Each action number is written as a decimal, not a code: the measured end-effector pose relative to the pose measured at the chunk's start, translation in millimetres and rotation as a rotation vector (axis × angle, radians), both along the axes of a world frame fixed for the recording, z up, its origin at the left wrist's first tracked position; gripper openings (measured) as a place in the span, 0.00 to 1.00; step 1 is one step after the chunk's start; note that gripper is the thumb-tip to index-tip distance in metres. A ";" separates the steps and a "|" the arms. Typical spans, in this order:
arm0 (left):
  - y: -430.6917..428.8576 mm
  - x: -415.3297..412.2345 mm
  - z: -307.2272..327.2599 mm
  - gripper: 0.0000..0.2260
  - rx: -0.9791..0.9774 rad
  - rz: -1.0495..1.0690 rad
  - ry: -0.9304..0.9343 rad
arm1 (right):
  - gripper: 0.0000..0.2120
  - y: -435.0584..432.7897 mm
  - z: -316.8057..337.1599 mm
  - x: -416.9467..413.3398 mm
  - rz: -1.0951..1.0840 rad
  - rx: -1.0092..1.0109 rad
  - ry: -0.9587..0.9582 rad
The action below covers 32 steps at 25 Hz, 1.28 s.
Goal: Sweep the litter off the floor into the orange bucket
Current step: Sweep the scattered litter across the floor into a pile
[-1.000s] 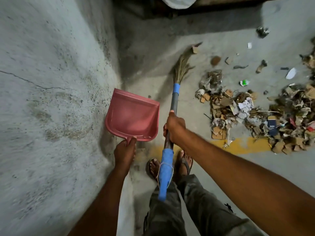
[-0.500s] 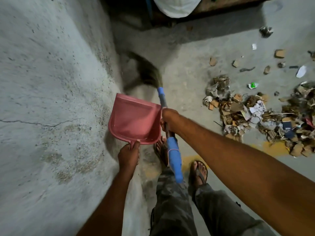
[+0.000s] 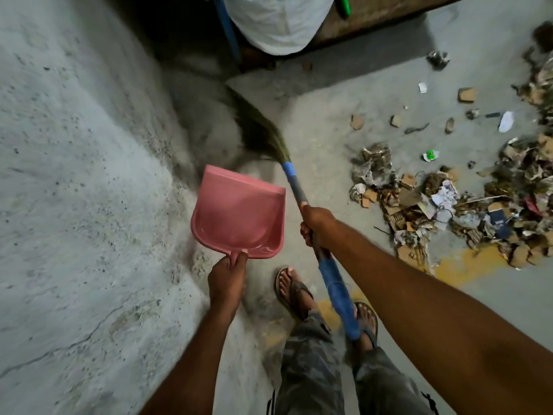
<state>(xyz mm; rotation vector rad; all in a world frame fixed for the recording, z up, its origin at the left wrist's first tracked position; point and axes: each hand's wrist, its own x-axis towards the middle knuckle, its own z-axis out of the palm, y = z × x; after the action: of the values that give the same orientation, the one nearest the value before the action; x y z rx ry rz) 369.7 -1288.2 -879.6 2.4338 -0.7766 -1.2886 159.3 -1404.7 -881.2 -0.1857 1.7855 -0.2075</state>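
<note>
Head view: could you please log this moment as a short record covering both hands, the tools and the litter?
left hand: grips the handle of the pink plastic dustpan
right hand: grips the grey, blue-taped handle of the grass broom
bristles: blurred, near the grey concrete wall
dustpan contents: no litter visible
litter: pile of cardboard and paper scraps on the floor, right of the broom
orange bucket: not in view

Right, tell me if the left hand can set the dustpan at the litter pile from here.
Probably not yet. The left hand holds the dustpan by the wall, while the litter pile lies far right, beyond the broom and right hand.
</note>
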 end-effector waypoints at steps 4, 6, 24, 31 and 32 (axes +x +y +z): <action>-38.4 -13.5 -1.5 0.26 0.004 -0.147 0.000 | 0.29 18.5 -1.4 -34.2 -0.190 -0.087 0.293; -49.9 -13.8 -6.6 0.27 0.010 -0.177 0.004 | 0.30 33.8 8.3 -34.2 -0.189 -0.134 0.326; -74.7 -53.9 22.7 0.22 0.051 -0.297 0.011 | 0.28 51.3 41.0 -94.5 -0.302 -0.121 0.278; -45.1 -103.9 53.0 0.19 0.035 -0.337 0.038 | 0.26 124.7 23.3 -189.7 -0.294 0.097 0.209; -39.4 -117.5 54.1 0.19 0.020 -0.347 0.046 | 0.26 125.5 21.5 -205.1 -0.357 0.093 0.266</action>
<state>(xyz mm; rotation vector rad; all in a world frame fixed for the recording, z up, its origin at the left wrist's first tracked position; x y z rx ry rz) 252.2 -1327.7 -825.5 2.3459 -1.2201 -1.4696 -45.8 -1279.2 -859.7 0.1828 2.0807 -0.3668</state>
